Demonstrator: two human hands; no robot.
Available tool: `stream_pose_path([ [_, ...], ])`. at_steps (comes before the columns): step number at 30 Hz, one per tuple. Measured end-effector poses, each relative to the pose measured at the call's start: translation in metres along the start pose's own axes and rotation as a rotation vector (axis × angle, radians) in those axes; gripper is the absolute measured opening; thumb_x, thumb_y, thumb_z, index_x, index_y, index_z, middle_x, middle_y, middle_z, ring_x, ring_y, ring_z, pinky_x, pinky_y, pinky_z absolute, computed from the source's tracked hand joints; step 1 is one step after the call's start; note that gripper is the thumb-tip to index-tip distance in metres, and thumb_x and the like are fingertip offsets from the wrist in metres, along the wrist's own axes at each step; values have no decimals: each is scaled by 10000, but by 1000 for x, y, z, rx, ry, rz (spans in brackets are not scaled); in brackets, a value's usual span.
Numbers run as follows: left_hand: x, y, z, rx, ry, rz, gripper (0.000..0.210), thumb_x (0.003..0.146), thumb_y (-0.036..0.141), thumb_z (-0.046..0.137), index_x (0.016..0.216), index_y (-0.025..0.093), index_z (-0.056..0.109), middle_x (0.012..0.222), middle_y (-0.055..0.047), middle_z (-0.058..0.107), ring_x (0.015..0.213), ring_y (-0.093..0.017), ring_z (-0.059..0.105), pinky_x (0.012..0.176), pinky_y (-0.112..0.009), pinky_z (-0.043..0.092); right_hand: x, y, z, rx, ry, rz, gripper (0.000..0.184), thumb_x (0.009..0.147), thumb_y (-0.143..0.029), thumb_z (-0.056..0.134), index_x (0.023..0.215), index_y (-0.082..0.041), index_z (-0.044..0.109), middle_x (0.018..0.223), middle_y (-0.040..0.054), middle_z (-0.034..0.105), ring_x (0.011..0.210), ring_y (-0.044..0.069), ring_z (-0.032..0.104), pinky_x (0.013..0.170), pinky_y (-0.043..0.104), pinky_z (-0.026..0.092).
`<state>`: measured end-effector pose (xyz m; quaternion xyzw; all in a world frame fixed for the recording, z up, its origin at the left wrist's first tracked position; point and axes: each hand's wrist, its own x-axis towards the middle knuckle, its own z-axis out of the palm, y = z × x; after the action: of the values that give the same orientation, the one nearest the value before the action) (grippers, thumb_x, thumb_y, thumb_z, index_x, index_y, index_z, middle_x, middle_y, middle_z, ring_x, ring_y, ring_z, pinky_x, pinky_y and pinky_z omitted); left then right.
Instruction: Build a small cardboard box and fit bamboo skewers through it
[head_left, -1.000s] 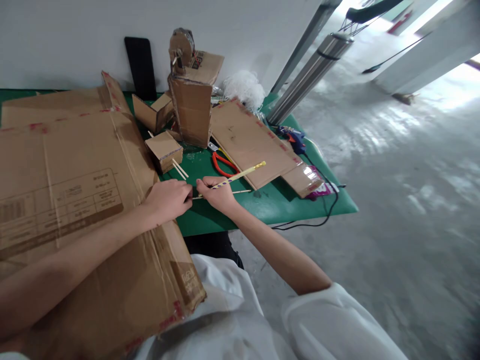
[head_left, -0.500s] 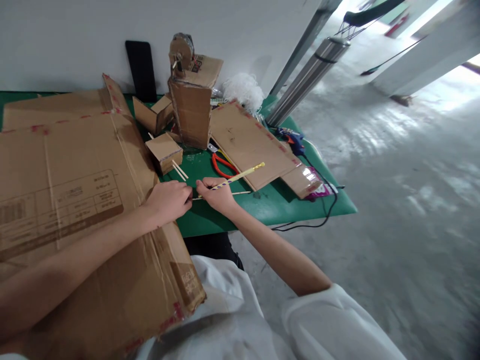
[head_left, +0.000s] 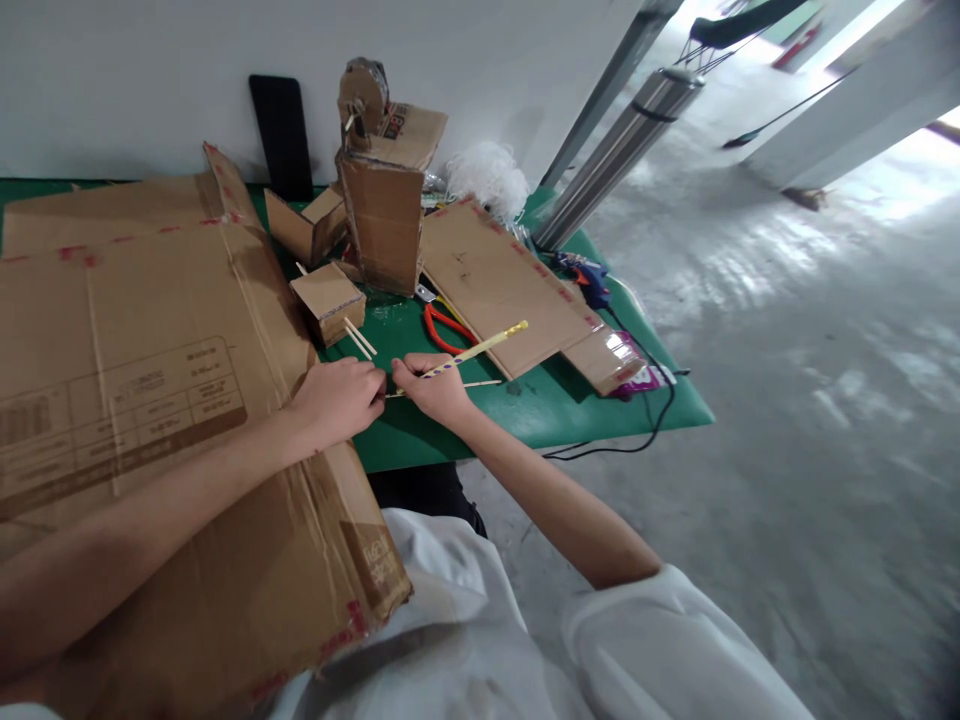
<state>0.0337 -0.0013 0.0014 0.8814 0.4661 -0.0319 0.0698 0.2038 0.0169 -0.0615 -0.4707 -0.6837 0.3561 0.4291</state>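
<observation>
My right hand (head_left: 435,390) is closed around a yellow patterned pencil (head_left: 491,342), its blunt end slanting up to the right and its tip hidden near my fingers. Beneath that hand runs a thin wooden stick (head_left: 482,384), lying low over the green table (head_left: 420,450). The stick's left end goes into the curled fingers of my left hand (head_left: 341,395). Both hands nearly touch. Just beyond them is a small cardboard box (head_left: 330,300) with two pale sticks (head_left: 361,338) poking out. Red-handled scissors (head_left: 444,330) lie past my right hand, partly under cardboard.
A large flat cardboard sheet (head_left: 150,300) covers the left side, under my left forearm. At the back stand a cardboard tower (head_left: 384,215) and a black phone-like slab (head_left: 281,135). On the right are a cardboard panel (head_left: 506,285), a blue glue gun (head_left: 586,278) and its cord (head_left: 660,425).
Both hands, the pencil and the stick keep almost the same position. The view has tipped very slightly.
</observation>
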Motion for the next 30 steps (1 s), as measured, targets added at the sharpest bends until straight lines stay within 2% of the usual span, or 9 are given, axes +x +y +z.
stream_pose_path([
  [7,0,0,-2,28,-18,8,175,930,244,516,941,184,680,989,-88,734,976,-283,693,707,-353,529,0,1,1,4,-1,-9,489,879,-389,549,518,-229,260,480,-57,315,496,86,304,517,285,241],
  [14,0,0,1,39,26,20,129,915,258,558,920,187,665,978,-78,725,1018,-282,651,670,-345,520,0,0,0,9,0,-9,498,880,-412,543,519,-225,254,478,-59,302,495,79,298,510,275,241],
  [20,0,-2,1,43,21,38,124,917,249,557,897,203,670,963,-54,732,1003,-261,642,645,-329,494,-3,0,-1,-2,66,-27,490,893,-391,542,530,-225,258,495,-57,292,504,84,299,518,287,229],
  [30,0,0,2,43,39,20,117,911,258,567,908,195,665,948,-62,726,985,-259,648,633,-323,486,0,2,2,4,43,-33,497,884,-391,540,520,-228,245,478,-60,298,489,78,293,509,279,239],
])
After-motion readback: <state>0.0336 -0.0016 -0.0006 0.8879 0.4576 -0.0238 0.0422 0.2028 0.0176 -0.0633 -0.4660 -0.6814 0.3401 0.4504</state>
